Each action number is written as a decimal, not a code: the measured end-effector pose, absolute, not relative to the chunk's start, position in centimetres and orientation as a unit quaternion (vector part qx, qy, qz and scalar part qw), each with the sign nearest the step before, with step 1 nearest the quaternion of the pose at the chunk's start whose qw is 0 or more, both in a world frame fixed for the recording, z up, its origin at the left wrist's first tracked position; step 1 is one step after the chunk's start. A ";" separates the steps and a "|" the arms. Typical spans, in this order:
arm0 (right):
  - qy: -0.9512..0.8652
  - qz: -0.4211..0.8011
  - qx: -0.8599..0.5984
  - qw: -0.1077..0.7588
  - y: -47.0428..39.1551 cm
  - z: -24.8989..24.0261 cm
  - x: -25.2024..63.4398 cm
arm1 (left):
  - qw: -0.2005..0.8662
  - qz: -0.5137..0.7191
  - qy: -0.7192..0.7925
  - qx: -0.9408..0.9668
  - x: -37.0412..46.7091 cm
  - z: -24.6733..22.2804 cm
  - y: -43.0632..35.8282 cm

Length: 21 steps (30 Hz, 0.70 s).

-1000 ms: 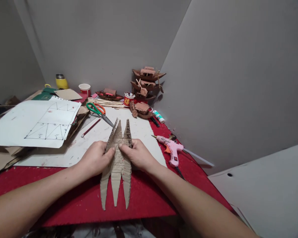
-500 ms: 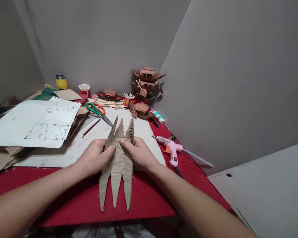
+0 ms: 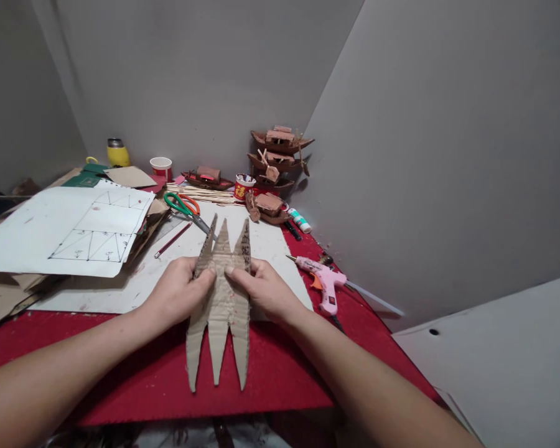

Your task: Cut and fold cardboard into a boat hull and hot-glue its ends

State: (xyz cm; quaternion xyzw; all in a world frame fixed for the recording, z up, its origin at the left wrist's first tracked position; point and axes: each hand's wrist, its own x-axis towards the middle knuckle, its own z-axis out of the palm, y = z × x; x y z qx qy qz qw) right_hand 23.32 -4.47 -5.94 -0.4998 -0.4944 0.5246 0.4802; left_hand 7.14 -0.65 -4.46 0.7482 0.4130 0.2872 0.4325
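A corrugated cardboard piece (image 3: 221, 298) with three pointed prongs at each end is held over the near part of the red table. My left hand (image 3: 182, 289) grips its left edge, thumb on the front face and fingers behind. On the right edge, my right hand (image 3: 264, 286) holds it the same way, thumb near the middle. The outer strips bend up along the sides, and dark printing shows on the upper right prong. Both hands' fingers are mostly hidden behind the cardboard.
Green and orange scissors (image 3: 191, 210) and a pencil (image 3: 172, 240) lie on white paper (image 3: 102, 295). A pink glue gun (image 3: 326, 286) rests right on the red table (image 3: 280, 386). Behind are model boats (image 3: 280, 158), cups, sticks and a drawing sheet (image 3: 65, 230) at left.
The cardboard's side strips are tilted slightly differently and its lower tips sit a little higher. Both hands keep their hold, and the whole view has shifted slightly.
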 end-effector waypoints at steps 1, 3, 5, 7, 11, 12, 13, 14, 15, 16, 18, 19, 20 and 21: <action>-0.495 0.539 -0.493 0.472 -4.5 -5.8 23.5 | 0.437 0.303 0.417 0.737 7.0 -4.2 -0.6; -0.502 0.549 -0.498 0.446 -4.5 -5.5 23.6 | 0.427 0.325 0.434 0.724 6.8 -3.7 -0.4; -0.510 0.556 -0.502 0.422 -4.7 -5.3 23.6 | 0.407 0.335 0.445 0.724 6.6 -3.5 -0.2; -0.519 0.562 -0.497 0.410 -4.8 -5.1 23.5 | 0.392 0.343 0.442 0.730 6.5 -3.5 -0.1; -0.564 0.516 -0.513 0.390 -4.9 -5.2 23.5 | 0.365 0.354 0.425 0.749 6.5 -4.0 0.0; -0.580 0.493 -0.523 0.384 -4.9 -5.3 23.5 | 0.359 0.359 0.423 0.751 6.5 -4.0 0.0; -0.593 0.468 -0.534 0.380 -4.9 -5.4 23.6 | 0.356 0.365 0.422 0.750 6.5 -4.1 0.0; -0.603 0.445 -0.543 0.378 -4.9 -5.5 23.6 | 0.360 0.372 0.421 0.745 6.5 -4.1 0.1; -0.607 0.430 -0.550 0.379 -4.9 -5.6 23.7 | 0.375 0.380 0.418 0.735 6.6 -4.1 0.1; -0.607 0.426 -0.552 0.381 -4.9 -5.7 23.7 | 0.404 0.384 0.413 0.721 6.6 -4.0 0.1; -0.597 0.455 -0.535 0.388 -4.9 -5.9 23.7 | 0.494 0.373 0.394 0.679 6.8 -4.0 -0.1; -0.591 0.478 -0.520 0.390 -4.9 -5.9 23.8 | 0.539 0.361 0.385 0.657 6.9 -4.1 -0.2; -0.587 0.500 -0.506 0.387 -4.9 -5.9 23.8 | 0.575 0.347 0.379 0.637 7.0 -4.1 -0.3; -0.584 0.517 -0.497 0.379 -4.9 -5.9 23.9 | 0.598 0.335 0.379 0.622 7.1 -4.2 -0.3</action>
